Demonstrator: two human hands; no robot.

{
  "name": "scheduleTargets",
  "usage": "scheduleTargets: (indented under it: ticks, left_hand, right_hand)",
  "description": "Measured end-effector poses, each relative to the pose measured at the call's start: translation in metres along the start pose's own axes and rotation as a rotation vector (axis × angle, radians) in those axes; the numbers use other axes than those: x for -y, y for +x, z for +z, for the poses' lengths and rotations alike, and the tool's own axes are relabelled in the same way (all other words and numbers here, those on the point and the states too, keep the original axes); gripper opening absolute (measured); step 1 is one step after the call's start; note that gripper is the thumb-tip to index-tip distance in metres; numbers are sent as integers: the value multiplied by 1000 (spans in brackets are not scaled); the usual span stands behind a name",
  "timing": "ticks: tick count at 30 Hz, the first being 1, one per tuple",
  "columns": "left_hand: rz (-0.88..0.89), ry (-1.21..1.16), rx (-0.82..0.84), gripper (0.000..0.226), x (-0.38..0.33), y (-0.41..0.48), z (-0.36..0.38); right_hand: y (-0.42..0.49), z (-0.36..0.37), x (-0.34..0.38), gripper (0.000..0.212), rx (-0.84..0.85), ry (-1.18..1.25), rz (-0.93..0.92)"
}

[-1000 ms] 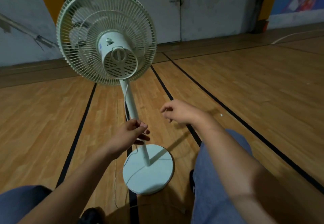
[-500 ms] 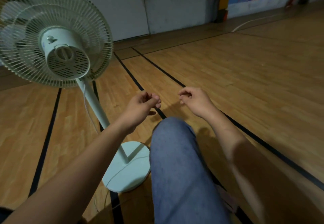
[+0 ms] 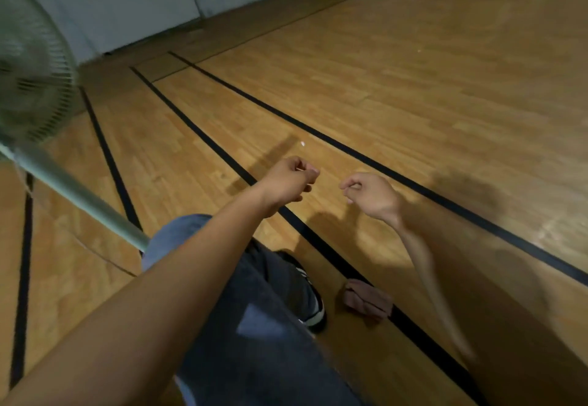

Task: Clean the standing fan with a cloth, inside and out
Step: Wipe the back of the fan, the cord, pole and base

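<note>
From the head view, both bare forearms reach forward over a wooden floor (image 3: 397,94) marked with black lines. The left hand (image 3: 291,179) is held out in the air with its fingers curled in toward the palm and the thumb resting against them; nothing shows inside it. The right hand (image 3: 370,194) is just beside it, a small gap apart, with its fingers also curled loosely inward and nothing visible between them; the right forearm is blurred. Neither hand touches anything. The standing fan (image 3: 30,65) is at the far left edge, well apart from both hands: only part of its pale round grille shows, blurred, and its pole (image 3: 79,195) runs down on a slant toward the middle, where it passes behind a knee in blue jeans (image 3: 254,326). The fan's base is hidden. Below the hands, a dark shoe with a white sole (image 3: 313,304) rests on the floor just right of the jeans leg, and a small pinkish crumpled cloth (image 3: 366,300) lies on the floor just beside the shoe, touching one of the black lines. A grey wall (image 3: 127,1) stands along the far side of the floor.
</note>
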State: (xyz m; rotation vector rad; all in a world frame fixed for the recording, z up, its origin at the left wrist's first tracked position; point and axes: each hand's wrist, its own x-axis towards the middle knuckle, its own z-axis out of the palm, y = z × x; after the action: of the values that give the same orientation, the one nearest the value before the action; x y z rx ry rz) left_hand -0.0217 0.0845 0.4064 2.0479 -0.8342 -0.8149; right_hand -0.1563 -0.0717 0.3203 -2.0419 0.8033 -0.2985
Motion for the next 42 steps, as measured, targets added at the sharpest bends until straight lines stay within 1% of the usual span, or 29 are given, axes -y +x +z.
scheduleTargets:
  ticks: [2,6,10,12,13,15,17,20,23,25,26,29,31,33,36,39,42]
  left_hand:
    - [-10,56,48,17,10,17,24]
    - [-42,151,139,18,34,46,63]
    - [-148,219,218,22,66,70,103]
    - [-205,242,272,20,88,84,124]
    - [-234,258,298,22,99,89,135]
    - [-293,306,335,25,121,95,152]
    - [-328,390,358,24,140,96,168]
    - [-357,533,433,20,164,87,193]
    - [-428,561,493,24,184,80,212]
    - [-410,585,516,15,193,81,220]
    - [-391,606,538,16,196,81,223]
    - [-373,691,605,33,202,79,231]
    - [-324,774,644,37,209,80,238]
    - [-282,809,658,39,216,82,245]
    - [-215,896,681,41,230,87,257]
    - [-173,945,716,48,239,92,263]
    - [-128,991,764,48,244,94,263]
  right_hand:
    - [-2,3,-30,18,-15,2,45]
    - [-4,9,-77,23,34,32,119]
    - [-7,19,-121,19,83,19,189]
    - [-8,23,-145,20,129,4,224]
    - [-10,28,-159,22,143,-4,241]
    - [-14,39,-178,23,155,-35,300]
    - [-18,53,-197,22,168,-67,360]
    - [-25,77,-226,26,265,-76,462]
    - [-34,96,-246,27,311,-106,509]
    - [-39,106,-257,26,302,-134,491]
    - [-41,111,-261,26,309,-149,481]
    - [-46,123,-273,36,411,-261,447]
    - [-51,133,-282,41,460,-301,445]
    - [-56,143,-289,37,440,-279,432]
    - [-63,155,-293,26,405,-273,407]
    - [-68,160,-290,27,387,-296,378]
    - [-73,161,-287,28,347,-354,300]
